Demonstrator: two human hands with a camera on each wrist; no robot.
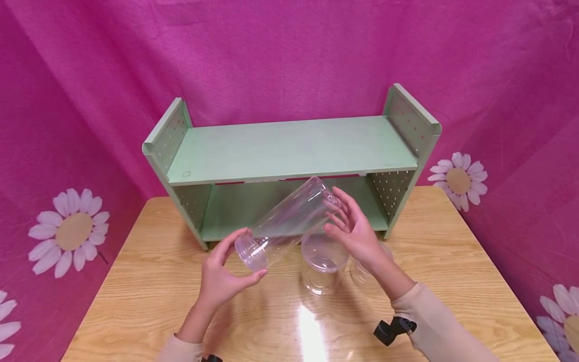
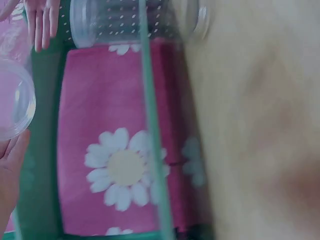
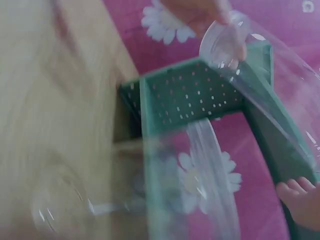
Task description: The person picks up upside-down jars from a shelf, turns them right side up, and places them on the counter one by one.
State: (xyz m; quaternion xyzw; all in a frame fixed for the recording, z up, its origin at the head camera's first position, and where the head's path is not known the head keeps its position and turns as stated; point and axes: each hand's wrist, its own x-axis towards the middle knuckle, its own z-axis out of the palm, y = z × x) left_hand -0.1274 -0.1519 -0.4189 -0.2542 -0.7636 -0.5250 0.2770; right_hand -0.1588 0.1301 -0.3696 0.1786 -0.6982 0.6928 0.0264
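A tall clear plastic cylinder (image 1: 289, 213) is tilted in the air in front of the shelf, its right end higher. My left hand (image 1: 219, 281) holds its lower, ringed end (image 1: 253, 251) between thumb and fingers. Around the upper end curl the fingers of my right hand (image 1: 357, 239). Below the cylinder, a wider clear container (image 1: 321, 276) stands upright on the table. Another clear round container (image 1: 362, 274) is beside it, partly hidden by my right wrist. In the right wrist view the cylinder's ringed end (image 3: 220, 47) shows at my left fingers.
A green two-level shelf (image 1: 289, 148) with perforated side panels stands at the back of the wooden table (image 1: 149, 281). Pink cloth (image 1: 280, 55) with daisies hangs behind and at both sides. A black strap mount (image 1: 394, 329) sits on my right sleeve.
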